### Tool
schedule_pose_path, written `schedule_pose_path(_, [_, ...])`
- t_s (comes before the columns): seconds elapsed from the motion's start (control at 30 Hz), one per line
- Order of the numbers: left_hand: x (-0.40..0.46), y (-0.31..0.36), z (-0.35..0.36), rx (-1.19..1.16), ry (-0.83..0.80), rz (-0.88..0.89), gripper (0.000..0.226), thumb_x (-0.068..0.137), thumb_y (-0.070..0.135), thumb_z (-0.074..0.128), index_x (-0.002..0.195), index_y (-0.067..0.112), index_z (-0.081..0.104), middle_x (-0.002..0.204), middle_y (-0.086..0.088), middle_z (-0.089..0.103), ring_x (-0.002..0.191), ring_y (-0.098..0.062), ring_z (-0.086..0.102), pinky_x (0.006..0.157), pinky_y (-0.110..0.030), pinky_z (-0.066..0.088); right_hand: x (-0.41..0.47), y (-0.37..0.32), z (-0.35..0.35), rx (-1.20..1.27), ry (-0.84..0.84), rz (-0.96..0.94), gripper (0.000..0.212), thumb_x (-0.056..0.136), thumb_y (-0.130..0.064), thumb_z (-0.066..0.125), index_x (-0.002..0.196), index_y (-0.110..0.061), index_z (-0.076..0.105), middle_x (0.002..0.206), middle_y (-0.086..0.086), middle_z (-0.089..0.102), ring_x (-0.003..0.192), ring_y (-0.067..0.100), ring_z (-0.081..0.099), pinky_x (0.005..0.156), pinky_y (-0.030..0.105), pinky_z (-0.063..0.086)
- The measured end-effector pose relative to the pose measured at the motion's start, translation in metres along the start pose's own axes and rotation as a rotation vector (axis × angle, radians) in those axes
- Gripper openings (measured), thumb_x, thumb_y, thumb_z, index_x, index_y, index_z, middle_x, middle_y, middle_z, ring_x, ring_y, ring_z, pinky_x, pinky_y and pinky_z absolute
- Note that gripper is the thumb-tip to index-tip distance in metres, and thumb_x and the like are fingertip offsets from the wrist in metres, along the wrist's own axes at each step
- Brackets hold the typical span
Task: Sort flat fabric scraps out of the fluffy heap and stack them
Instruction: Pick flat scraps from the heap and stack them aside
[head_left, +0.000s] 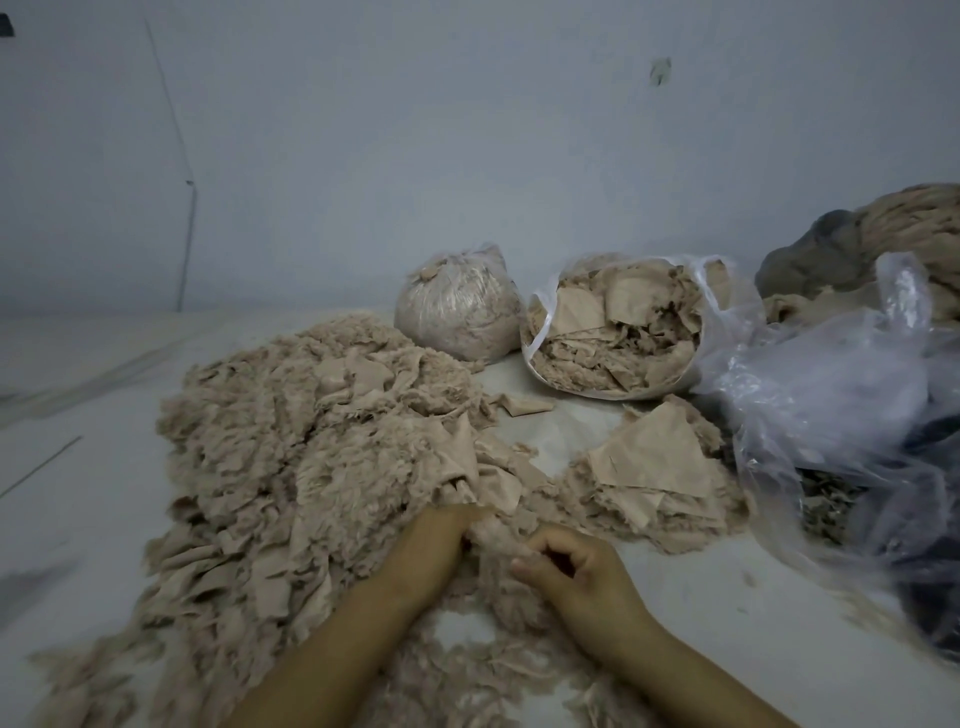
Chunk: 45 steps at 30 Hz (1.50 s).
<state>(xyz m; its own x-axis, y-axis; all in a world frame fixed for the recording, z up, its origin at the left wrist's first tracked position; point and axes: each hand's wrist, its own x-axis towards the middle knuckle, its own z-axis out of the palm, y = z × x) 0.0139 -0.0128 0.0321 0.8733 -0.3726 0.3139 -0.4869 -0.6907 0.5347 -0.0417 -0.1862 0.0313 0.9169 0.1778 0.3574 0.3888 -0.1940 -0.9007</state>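
At 6 o'clock in the head view, both forearms came in from the bottom edge and met over the near edge of the fluffy heap (311, 441). Left hand (431, 545) was curled down into the fluff, fingertips buried, gripping a tuft of the heap. Right hand (571, 566) sat just beside it at 5 o'clock, fingers curled in, thumb and forefinger pinching a small fluffy scrap (491, 535) that ran between the two hands.

Heap spread from 9 o'clock through centre, beige, shaggy, with flat pieces mixed in; loose bits trailed to the bottom edge. Stack of flat scraps (654, 467) lay at 3 o'clock of the hands, apart from the heap, smooth sides up, fuzzy fringe around its base. One single flat scrap (524, 404) lay alone between heap and bags.

At 12 o'clock, a tied clear bag (457, 306) full of fluff stood against the wall (467, 130). Just right of it, touching, an open bag (618, 327) lay on its side, mouth toward camera, packed with flat scraps. At 2–3 o'clock, crumpled loose plastic sheeting (841, 395) covered dark material; more beige and grey cloth (883, 228) was piled behind it. Everything rested on a pale floor (93, 493).
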Motion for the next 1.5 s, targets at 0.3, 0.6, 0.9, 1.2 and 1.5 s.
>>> schedule_pose_path(0.3, [0.013, 0.023, -0.008, -0.171, 0.393, -0.204, 0.024, 0.086, 0.008, 0.053, 0.094, 0.028, 0.062, 0.099, 0.005, 0.062, 0.088, -0.012, 0.057, 0.069, -0.019, 0.044, 0.001, -0.011, -0.023, -0.366, 0.398, -0.124, 0.027, 0.085, -0.013, 0.068, 0.065, -0.02, 0.053, 0.063, -0.009, 0.049, 0.063, 0.005, 0.046, 0.058, 0.012, 0.033])
schedule_pose_path(0.6, [-0.001, 0.06, 0.007, -1.17, 0.106, -0.614, 0.022, 0.097, 0.013, 0.047, 0.08, 0.006, 0.059, 0.069, -0.007, 0.071, 0.062, -0.015, 0.068, 0.057, -0.025, 0.056, -0.005, -0.011, -0.002, -0.279, 0.13, 0.015, 0.023, 0.088, -0.012, 0.062, 0.105, -0.027, 0.066, 0.103, -0.01, 0.056, 0.09, -0.006, 0.053, 0.078, 0.005, 0.04])
schedule_pose_path(0.9, [-0.003, 0.058, 0.019, -0.87, 0.029, -0.595, 0.006, 0.091, 0.013, 0.059, 0.093, 0.009, 0.064, 0.08, -0.005, 0.065, 0.072, -0.012, 0.062, 0.064, -0.023, 0.055, -0.004, -0.004, -0.014, 0.18, 0.242, 0.375, 0.02, 0.087, 0.0, 0.061, 0.099, -0.015, 0.059, 0.075, 0.001, 0.058, 0.057, 0.005, 0.055, 0.051, 0.018, 0.045])
schedule_pose_path(1.2, [0.0, 0.077, 0.021, -1.297, -0.328, -0.663, 0.015, 0.079, 0.013, 0.062, 0.078, 0.007, 0.075, 0.074, -0.012, 0.069, 0.063, -0.021, 0.067, 0.051, -0.027, 0.054, -0.011, -0.007, -0.013, 0.88, 0.074, 0.182, 0.017, 0.069, 0.003, 0.066, 0.085, -0.004, 0.066, 0.071, 0.012, 0.06, 0.062, 0.016, 0.058, 0.06, 0.022, 0.052])
schedule_pose_path(1.5, [0.02, 0.054, 0.004, -1.399, 0.359, -0.644, 0.013, 0.091, -0.003, 0.051, 0.093, 0.001, 0.062, 0.073, -0.011, 0.07, 0.066, -0.018, 0.067, 0.062, -0.03, 0.058, -0.022, 0.008, -0.024, 0.333, -0.048, 0.377, 0.017, 0.076, 0.01, 0.071, 0.079, -0.005, 0.063, 0.066, 0.008, 0.062, 0.057, 0.015, 0.059, 0.057, 0.021, 0.049])
